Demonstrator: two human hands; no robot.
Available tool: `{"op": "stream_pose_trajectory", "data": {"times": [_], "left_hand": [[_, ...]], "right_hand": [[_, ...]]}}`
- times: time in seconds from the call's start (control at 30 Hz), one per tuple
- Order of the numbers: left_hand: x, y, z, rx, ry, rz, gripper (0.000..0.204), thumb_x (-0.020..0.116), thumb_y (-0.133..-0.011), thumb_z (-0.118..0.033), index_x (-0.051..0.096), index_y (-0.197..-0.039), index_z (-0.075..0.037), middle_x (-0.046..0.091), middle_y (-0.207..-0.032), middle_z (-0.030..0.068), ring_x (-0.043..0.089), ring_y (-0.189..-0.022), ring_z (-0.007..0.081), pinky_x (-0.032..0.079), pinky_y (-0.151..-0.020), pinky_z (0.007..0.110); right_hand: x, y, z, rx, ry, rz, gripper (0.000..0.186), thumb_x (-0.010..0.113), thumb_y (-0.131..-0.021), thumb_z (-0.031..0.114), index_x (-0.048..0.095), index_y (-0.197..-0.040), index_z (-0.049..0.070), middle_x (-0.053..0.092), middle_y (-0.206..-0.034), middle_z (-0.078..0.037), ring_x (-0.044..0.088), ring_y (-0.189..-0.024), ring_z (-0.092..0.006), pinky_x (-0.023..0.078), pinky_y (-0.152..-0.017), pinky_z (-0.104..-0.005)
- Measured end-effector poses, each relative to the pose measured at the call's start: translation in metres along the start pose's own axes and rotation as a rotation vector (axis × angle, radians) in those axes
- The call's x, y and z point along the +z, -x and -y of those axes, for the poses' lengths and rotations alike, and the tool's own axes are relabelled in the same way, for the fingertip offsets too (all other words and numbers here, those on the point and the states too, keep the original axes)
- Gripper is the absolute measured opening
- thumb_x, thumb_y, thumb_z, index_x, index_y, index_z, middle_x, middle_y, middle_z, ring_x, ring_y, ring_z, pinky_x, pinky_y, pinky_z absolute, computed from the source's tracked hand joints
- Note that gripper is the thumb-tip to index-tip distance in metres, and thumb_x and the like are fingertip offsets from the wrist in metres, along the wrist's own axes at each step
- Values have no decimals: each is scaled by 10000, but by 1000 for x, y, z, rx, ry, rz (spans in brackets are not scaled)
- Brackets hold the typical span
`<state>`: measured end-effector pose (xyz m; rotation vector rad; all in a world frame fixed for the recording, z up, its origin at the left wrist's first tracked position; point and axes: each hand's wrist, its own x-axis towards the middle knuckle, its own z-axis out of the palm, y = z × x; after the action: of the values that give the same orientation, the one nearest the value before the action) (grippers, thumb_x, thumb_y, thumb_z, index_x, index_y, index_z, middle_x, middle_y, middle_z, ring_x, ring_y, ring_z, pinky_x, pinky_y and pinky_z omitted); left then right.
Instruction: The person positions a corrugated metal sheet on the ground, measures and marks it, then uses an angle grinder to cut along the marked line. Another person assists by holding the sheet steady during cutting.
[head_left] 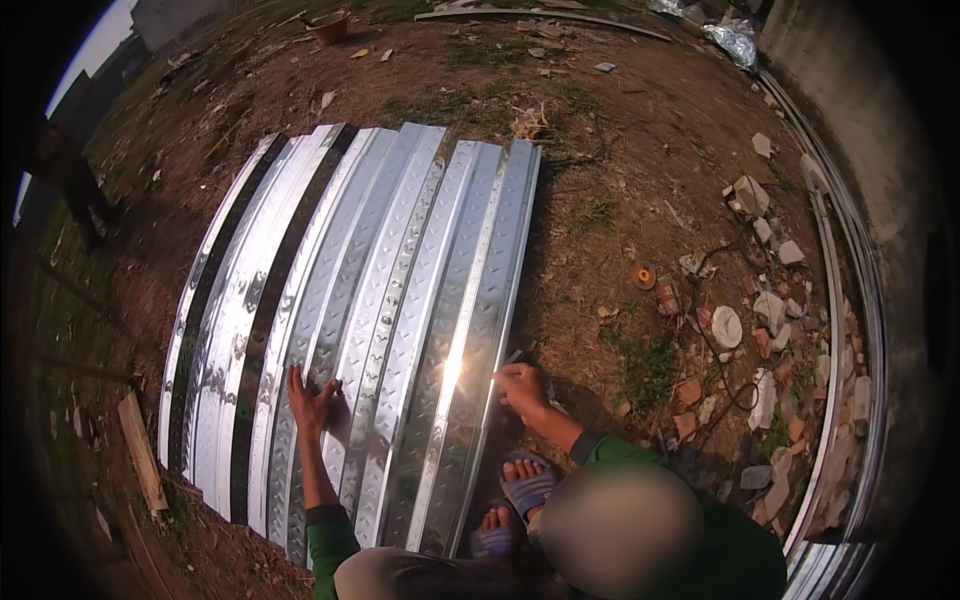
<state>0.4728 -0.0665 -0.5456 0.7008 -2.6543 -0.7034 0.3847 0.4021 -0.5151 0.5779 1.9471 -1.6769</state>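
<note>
Shiny ribbed metal sheeting (395,250) with embossed chevrons lies on the dirt in front of me. My left hand (312,398) rests on it at lower middle, fingers spread. My right hand (522,392) is at the sheeting's right edge, fingers bent round the rim; a small dark shape just beyond them is unclear. My sandalled feet (525,485) are beside that edge, below my right hand. A blurred patch covers part of the lower right, over my body.
A person (75,180) stands at far left, near a wooden board (140,450). Rubble (770,315), a cable and a small orange object (645,278) lie at right, beside long metal profiles (828,280) along a concrete wall (850,130). An orange bucket (330,30) sits at the back.
</note>
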Motion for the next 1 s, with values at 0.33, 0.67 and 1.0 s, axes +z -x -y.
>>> {"op": "stream_pose_trajectory", "data": {"times": [0.33,0.67,1.0], "left_hand": [[4,-20,-80,13,-241,265,1544,930,-588,-788,242,-1719,6,265,-1740,340,259,-1621,521,221,-1329,610],[18,-16,-83,115,-279,199,1267,949,-636,-666,453,-1676,-139,362,-1649,413,334,-1538,582,327,-1249,648],[26,-31,-90,200,-168,116,1264,988,-591,-637,512,-1643,-124,411,-1606,422,386,-1499,573,380,-1212,637]], "right_hand": [[5,-12,6,-101,178,-66,270,884,-909,297,787,-910,45,729,-769,-16,667,-674,-123,527,-610,-325],[6,-26,2,6,154,-59,398,832,-969,360,745,-729,54,657,-589,-21,572,-496,-128,432,-517,-363],[0,-36,22,-20,18,-33,238,846,-980,192,737,-900,-5,719,-742,-56,700,-581,-136,545,-497,-274]]}}
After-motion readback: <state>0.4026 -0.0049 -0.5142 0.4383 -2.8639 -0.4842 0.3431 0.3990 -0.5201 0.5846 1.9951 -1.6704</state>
